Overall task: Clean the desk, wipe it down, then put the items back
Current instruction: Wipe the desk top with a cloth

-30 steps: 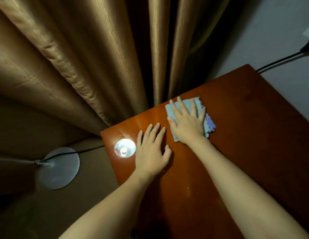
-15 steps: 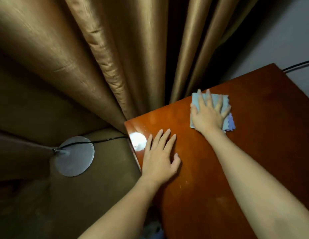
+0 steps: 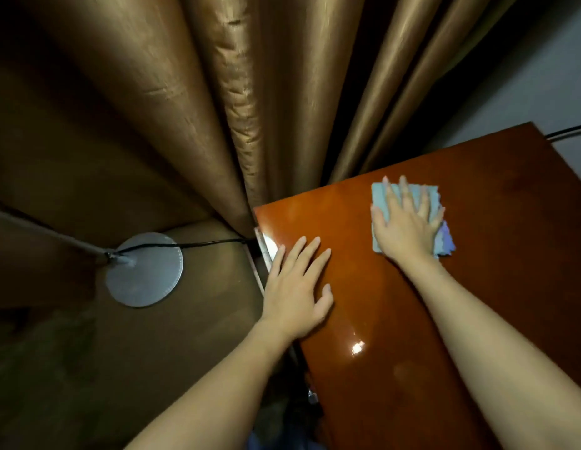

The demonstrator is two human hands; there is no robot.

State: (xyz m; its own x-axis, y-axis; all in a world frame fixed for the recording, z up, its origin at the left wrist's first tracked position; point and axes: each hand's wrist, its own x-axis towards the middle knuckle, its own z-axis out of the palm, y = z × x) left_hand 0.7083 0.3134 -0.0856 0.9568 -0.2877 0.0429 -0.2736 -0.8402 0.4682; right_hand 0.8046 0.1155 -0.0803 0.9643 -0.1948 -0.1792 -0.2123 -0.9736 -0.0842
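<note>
Wiping toward the desk (image 3: 497,203) far edge risks pushing the cloth (image 3: 380,194) off at 12 o'clock—flat, ungripping fingers (image 3: 403,190) of the right hand (image 3: 406,227) merely press it from above, while the left hand (image 3: 297,287) rests flat, fingers straight, at 8 o'clock.

A home room — heavy bronze curtains (image 3: 250,102) (floor-length), a glossy wooden desk (image 3: 497,254), lamp base (image 3: 144,271).

A glossy reddish-brown desk (image 3: 477,196) held a pale blue cloth (image 3: 380,196) with purple edging; golden-brown curtains (image 3: 217,92) hung behind.
</note>
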